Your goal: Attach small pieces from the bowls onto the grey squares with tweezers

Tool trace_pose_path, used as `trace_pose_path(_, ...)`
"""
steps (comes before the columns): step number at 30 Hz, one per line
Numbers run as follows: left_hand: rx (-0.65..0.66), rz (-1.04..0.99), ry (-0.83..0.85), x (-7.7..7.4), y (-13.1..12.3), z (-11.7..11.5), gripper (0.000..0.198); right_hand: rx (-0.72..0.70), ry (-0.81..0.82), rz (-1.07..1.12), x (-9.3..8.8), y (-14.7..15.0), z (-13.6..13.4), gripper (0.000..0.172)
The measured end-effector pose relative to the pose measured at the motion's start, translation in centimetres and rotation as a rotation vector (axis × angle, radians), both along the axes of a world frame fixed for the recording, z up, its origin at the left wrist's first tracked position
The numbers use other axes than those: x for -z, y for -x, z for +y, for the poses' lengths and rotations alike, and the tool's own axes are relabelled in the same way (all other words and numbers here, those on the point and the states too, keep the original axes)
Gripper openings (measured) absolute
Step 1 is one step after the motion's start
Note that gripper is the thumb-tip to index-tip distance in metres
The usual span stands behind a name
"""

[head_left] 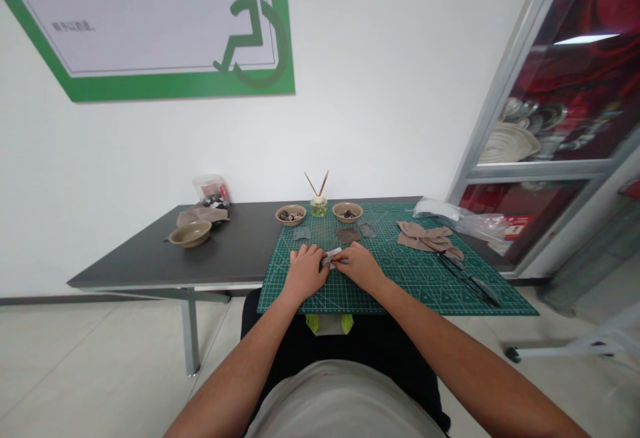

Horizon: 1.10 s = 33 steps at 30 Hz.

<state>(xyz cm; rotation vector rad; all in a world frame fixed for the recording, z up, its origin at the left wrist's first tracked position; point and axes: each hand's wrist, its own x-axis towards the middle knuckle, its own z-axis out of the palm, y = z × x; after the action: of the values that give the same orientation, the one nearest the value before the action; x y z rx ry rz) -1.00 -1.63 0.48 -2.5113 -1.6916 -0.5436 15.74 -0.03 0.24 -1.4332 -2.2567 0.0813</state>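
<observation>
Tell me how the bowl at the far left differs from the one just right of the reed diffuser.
The left bowl stands on the dark tabletop, the right bowl on the green mat. The left bowl shows nothing inside; the right bowl holds small pieces. Both are round and brownish.

I can't make out the pale piece, partly hidden by fingers; my view's top edge crops the sign.

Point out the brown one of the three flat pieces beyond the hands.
The middle piece, just beyond the right hand; the left piece and right piece look greyish.
</observation>
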Motion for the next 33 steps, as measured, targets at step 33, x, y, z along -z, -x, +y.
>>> trace_pose_path(33, 0.020, -0.003, -0.013, -0.1, 0.1, -0.2, 0.017, 0.012, -0.070, -0.087, -0.2, -0.5, 0.2, 0.014)
